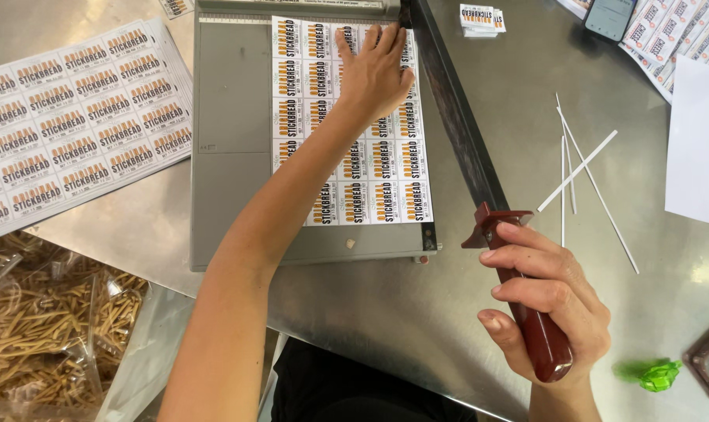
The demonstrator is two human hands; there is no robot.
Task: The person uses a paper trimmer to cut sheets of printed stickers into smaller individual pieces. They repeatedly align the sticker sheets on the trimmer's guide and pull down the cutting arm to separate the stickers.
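Note:
My left hand [375, 69] lies flat, fingers spread, on a printed label sheet [390, 168] that rests on the grey paper cutter's bed [229, 156]. The sheet's right edge lines up with the cutting edge. My right hand [554, 301] grips the dark red handle [538, 332] of the cutter's long blade arm [456, 117], which is raised and runs from the far hinge toward me.
A stack of uncut label sheets [65, 117] lies at the left. Thin white paper strips [581, 168] lie right of the blade. A small pile of cut labels [481, 19], a phone [609, 16], white paper [698, 141], a green object [655, 375] and bagged stick snacks [50, 328] surround the steel table.

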